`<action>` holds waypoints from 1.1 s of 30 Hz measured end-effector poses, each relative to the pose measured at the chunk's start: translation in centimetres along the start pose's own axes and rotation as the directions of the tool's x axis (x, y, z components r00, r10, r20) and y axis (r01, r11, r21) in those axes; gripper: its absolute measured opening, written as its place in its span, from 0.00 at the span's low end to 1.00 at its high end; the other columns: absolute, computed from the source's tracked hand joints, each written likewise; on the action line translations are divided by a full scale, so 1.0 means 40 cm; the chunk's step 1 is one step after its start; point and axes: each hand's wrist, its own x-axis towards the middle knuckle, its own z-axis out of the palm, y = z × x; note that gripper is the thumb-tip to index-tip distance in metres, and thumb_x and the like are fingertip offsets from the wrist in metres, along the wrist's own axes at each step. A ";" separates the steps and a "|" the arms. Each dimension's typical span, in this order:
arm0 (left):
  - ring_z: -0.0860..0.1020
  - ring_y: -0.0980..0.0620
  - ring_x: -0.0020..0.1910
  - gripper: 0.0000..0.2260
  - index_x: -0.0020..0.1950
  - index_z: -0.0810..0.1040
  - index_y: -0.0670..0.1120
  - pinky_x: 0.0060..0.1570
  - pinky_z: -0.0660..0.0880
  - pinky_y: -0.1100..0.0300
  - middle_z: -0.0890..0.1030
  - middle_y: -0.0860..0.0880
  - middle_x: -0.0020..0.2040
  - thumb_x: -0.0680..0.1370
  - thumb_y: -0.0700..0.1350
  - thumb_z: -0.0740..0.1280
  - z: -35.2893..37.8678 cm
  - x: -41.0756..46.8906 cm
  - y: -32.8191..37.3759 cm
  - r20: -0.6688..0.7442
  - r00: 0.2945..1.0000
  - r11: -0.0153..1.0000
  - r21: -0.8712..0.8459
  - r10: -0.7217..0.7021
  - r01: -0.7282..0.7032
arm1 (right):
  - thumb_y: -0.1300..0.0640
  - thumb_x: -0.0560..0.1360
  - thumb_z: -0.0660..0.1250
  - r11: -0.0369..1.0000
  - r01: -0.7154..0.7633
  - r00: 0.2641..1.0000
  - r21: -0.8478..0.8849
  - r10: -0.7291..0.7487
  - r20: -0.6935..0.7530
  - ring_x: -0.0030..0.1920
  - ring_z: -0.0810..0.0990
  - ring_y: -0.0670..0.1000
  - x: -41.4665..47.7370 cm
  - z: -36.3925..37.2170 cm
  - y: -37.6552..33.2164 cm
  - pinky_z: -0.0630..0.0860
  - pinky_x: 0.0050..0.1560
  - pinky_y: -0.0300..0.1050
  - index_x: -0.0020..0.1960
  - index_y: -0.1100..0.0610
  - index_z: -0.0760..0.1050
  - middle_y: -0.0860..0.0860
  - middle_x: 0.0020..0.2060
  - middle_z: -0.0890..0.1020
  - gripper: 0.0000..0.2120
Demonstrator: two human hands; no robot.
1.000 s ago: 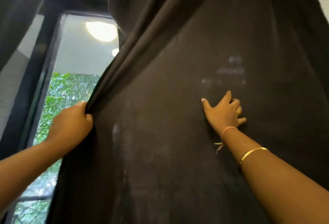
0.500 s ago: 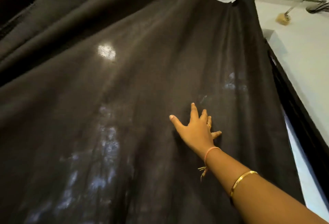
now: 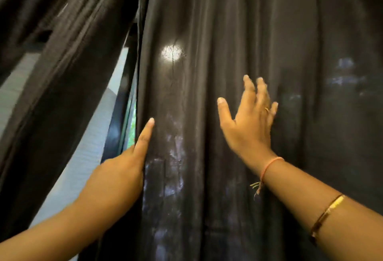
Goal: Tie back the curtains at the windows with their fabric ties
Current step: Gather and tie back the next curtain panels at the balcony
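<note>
Window recess with a dark frame (image 3: 116,132), a pale ribbed surface (image 3: 83,157) and a narrow sliver of green foliage (image 3: 132,134) showing in the gap between two panels. The main curtain (image 3: 228,32), a thin dark-brown weave with a slight sheen, hangs in soft vertical folds across the centre and right; a round bright spot (image 3: 171,53) and faint pale patches glow through it. A second panel (image 3: 72,64), bunched into ridged pleats, slants across the upper left. The left hand (image 3: 118,178) sits at the main curtain's left edge, thumb (image 3: 146,136) straight on the front and fingers hidden behind the cloth, so its grip cannot be told. The right hand (image 3: 248,124), fingers spread and motion-blurred, holds nothing; contact with the fabric is unclear. The top of the curtain is cut off.
</note>
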 end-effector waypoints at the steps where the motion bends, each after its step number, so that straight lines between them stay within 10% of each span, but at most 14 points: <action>1: 0.69 0.53 0.20 0.46 0.63 0.23 0.70 0.23 0.61 0.58 0.76 0.49 0.27 0.73 0.45 0.61 -0.003 -0.001 0.002 0.032 0.999 0.997 -0.066 -0.039 0.041 | 0.44 0.76 0.61 0.999 0.029 0.998 0.023 -0.031 0.059 0.75 0.54 0.56 -0.011 0.006 -0.011 0.51 0.72 0.57 0.75 0.56 0.52 0.57 0.75 0.56 0.34; 6: 0.70 0.52 0.26 0.46 0.72 0.27 0.55 0.27 0.66 0.58 0.71 0.49 0.29 0.72 0.41 0.63 0.011 0.034 0.008 0.113 0.974 0.954 -0.206 -0.196 0.216 | 0.39 0.70 0.68 0.984 -0.174 0.921 0.027 0.152 0.358 0.67 0.68 0.61 -0.060 0.056 -0.032 0.67 0.62 0.52 0.76 0.56 0.46 0.58 0.70 0.63 0.46; 11: 0.75 0.49 0.39 0.24 0.68 0.59 0.49 0.43 0.76 0.52 0.73 0.50 0.41 0.75 0.40 0.63 0.011 0.083 -0.007 0.263 0.940 0.912 -0.290 -0.216 0.290 | 0.40 0.70 0.69 0.970 -0.235 0.861 -0.064 0.238 0.450 0.58 0.76 0.61 -0.092 0.093 -0.026 0.73 0.54 0.53 0.76 0.56 0.44 0.58 0.59 0.77 0.47; 17: 0.69 0.59 0.27 0.33 0.75 0.48 0.51 0.19 0.62 0.70 0.69 0.53 0.31 0.76 0.36 0.62 0.028 0.074 -0.030 0.255 0.960 0.943 -0.276 -0.114 0.186 | 0.56 0.76 0.59 0.999 -0.019 0.816 0.047 -0.012 0.578 0.53 0.77 0.64 -0.139 0.125 -0.090 0.74 0.53 0.54 0.75 0.54 0.50 0.62 0.51 0.80 0.31; 21: 0.70 0.61 0.29 0.34 0.76 0.46 0.51 0.26 0.63 0.68 0.70 0.56 0.33 0.76 0.38 0.61 0.043 0.059 -0.053 0.203 0.979 0.942 -0.319 -0.037 0.101 | 0.58 0.77 0.59 0.982 0.112 0.804 0.151 -0.179 0.567 0.54 0.77 0.65 -0.167 0.158 -0.177 0.68 0.44 0.49 0.76 0.55 0.48 0.64 0.53 0.79 0.32; 33: 0.76 0.57 0.40 0.25 0.70 0.60 0.52 0.38 0.74 0.62 0.77 0.51 0.48 0.77 0.35 0.61 0.029 0.049 -0.103 0.240 0.970 0.851 -0.503 -0.029 0.150 | 0.60 0.76 0.61 0.915 -0.137 0.670 0.380 -0.197 0.716 0.57 0.76 0.61 -0.189 0.234 -0.201 0.73 0.56 0.45 0.77 0.50 0.40 0.62 0.55 0.78 0.38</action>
